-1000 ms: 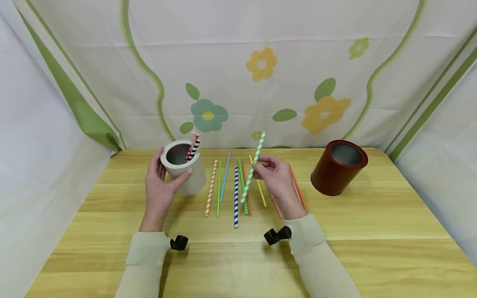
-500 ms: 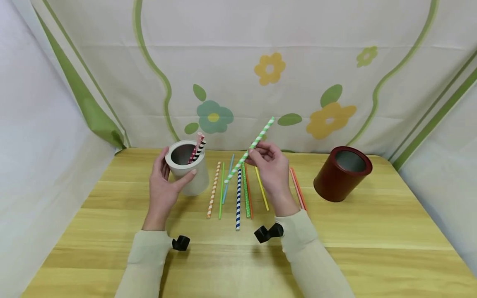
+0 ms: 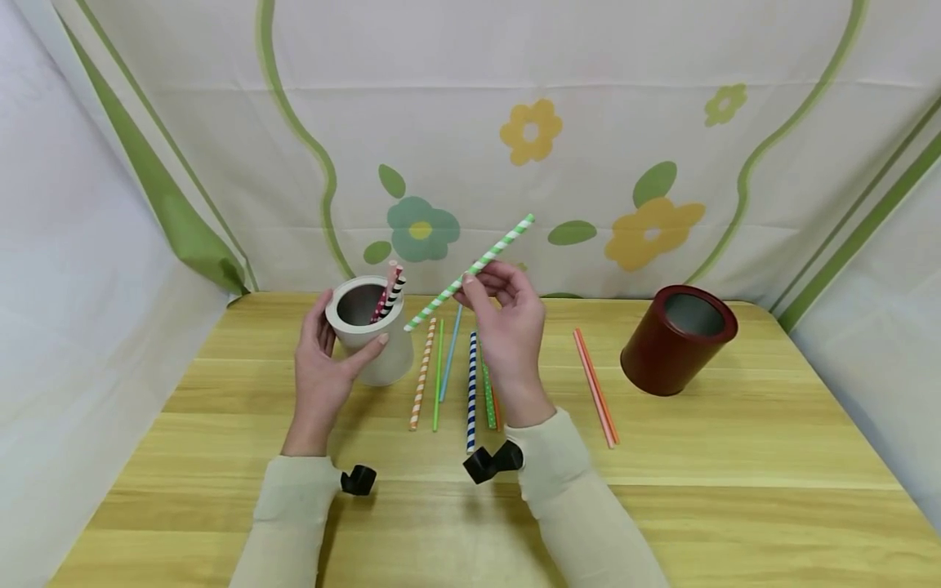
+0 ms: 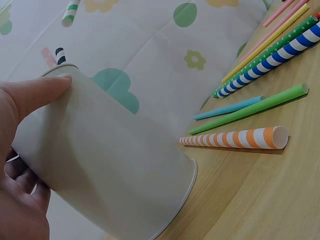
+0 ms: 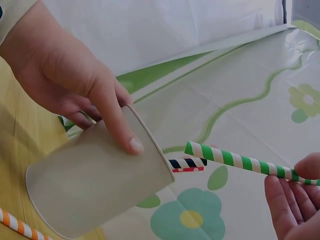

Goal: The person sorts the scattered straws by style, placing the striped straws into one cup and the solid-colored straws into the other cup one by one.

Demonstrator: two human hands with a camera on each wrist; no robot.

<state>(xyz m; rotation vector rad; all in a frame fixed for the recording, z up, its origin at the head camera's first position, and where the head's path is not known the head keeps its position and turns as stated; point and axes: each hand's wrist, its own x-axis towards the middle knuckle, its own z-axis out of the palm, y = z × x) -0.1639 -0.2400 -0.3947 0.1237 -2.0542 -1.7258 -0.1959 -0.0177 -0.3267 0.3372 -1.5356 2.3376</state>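
My left hand (image 3: 323, 384) grips the white canister (image 3: 390, 355) near its rim, thumb on the front and fingers round the far side. Inside it lean a black-and-white striped straw (image 3: 394, 299) and pink and red patterned ones. My right hand (image 3: 512, 335) pinches a green-and-white striped paper straw (image 3: 507, 238) between thumb and fingers. That straw slants, its lower end beside the canister's right side in the head view and apart from the rim in the right wrist view. Its upper end points up and right.
Between the hands lie an orange-striped straw (image 3: 422, 376), a light green straw (image 3: 439, 380), a blue straw (image 3: 451, 359), a blue-striped straw (image 3: 471, 392) and a green dotted straw (image 3: 488, 400). Pink and orange straws (image 3: 594, 384) lie farther right. A dark red canister (image 3: 662, 351) stands at the right.
My right hand has carried the green-striped straw left and up towards the white canister, tilting it flatter. The left hand keeps its grip on the canister.
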